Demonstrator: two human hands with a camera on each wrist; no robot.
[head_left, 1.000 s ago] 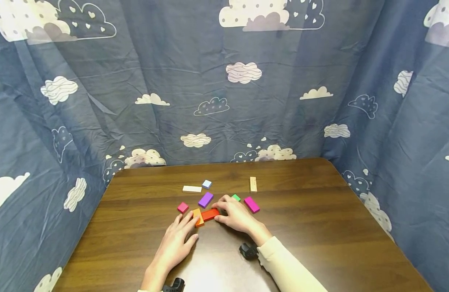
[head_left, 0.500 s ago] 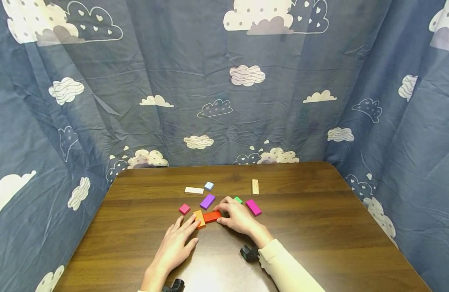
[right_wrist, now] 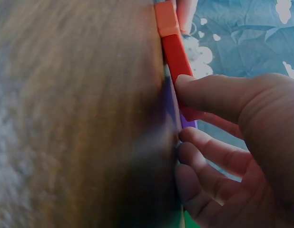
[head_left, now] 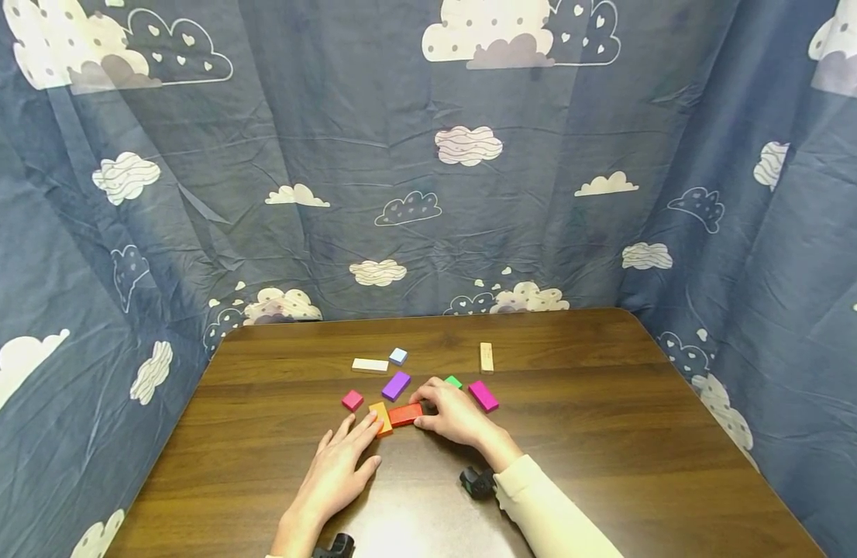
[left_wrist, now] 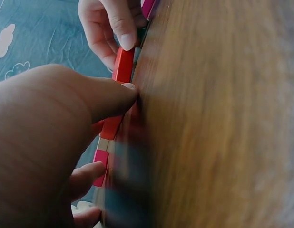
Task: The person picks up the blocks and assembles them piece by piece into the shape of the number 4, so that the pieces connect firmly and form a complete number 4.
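A red rectangular block (head_left: 404, 415) lies end-on against the side of an orange block (head_left: 380, 409), near the middle of the table. My right hand (head_left: 456, 417) pinches the red block's right end, thumb on the near side and index finger on the far side. In the right wrist view the thumb presses the red block (right_wrist: 178, 57), with the orange block (right_wrist: 166, 19) beyond it. My left hand (head_left: 334, 474) rests its extended fingertips on the orange block and partly covers it. Its thumb is spread to the side.
Behind the hands lie a pink-red cube (head_left: 352, 400), a purple block (head_left: 397, 386), a white block (head_left: 369, 365), a light blue cube (head_left: 398, 356) and a beige block (head_left: 487, 358). A green block (head_left: 453, 382), partly hidden, and a magenta block (head_left: 483, 395) lie beside my right hand.
The head view has shifted slightly. Both hands keep their places on the orange and red blocks, with no clear movement of the blocks.
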